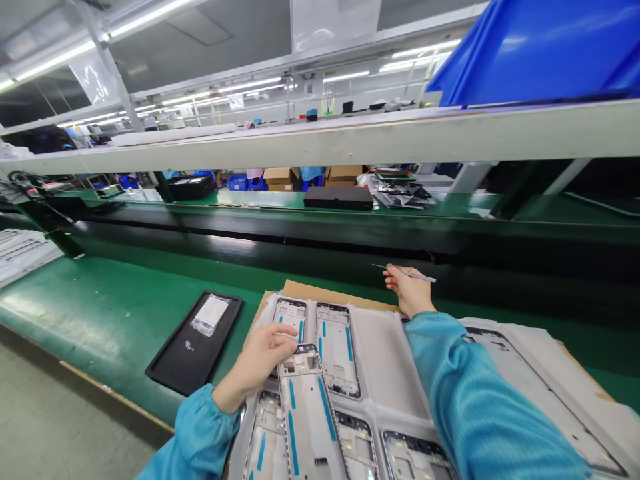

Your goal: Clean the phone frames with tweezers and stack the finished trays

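My left hand (267, 353) grips the top edge of a phone middle frame (310, 413) with blue strips, tilted over the others. Tweezers (420, 275) are pinched in my right hand (410, 292), raised above the tray's far edge, tip pointing left. Under both hands, a white molded tray (383, 353) bears more phone frames (336, 347) in its pockets, several with blue strips. A large frame piece (540, 393) lies on the right, partly behind my right sleeve.
Left of the tray, a black tray (173, 357) holds a small clear bag (211, 313) and tiny parts (189, 345). Cardboard (320, 291) lies beneath the white tray. Beyond runs a dark conveyor belt (300, 250). A shelf beam (320, 148) crosses above it, with a blue bin (545, 53) upper right.
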Demonstrator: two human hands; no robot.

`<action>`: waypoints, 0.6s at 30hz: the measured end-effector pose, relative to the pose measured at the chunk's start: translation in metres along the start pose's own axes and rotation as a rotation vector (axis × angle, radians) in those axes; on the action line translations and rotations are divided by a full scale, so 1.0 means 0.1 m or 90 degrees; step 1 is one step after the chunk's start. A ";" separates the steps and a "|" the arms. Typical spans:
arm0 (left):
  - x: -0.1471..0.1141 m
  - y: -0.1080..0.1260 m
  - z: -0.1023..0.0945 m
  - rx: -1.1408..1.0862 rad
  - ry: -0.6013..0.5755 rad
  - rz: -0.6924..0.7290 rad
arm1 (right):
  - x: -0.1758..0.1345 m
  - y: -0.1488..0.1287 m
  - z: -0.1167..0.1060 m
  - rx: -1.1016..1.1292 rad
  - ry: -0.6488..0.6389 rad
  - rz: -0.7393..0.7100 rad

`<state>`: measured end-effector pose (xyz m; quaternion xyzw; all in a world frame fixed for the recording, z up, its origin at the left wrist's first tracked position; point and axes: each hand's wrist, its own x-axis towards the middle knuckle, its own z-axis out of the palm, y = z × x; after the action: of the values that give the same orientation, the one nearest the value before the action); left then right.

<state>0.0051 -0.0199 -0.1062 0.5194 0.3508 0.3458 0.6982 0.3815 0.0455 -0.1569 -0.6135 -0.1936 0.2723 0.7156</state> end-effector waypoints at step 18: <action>-0.58 0.73 -1.67 0.255 0.531 0.089 | 0.06 0.03 0.07 0.023 -0.009 0.030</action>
<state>-0.1752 0.0278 -0.0642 0.4832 0.6252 0.4969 0.3587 0.3815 0.0548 -0.1592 -0.6028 -0.1794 0.2968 0.7185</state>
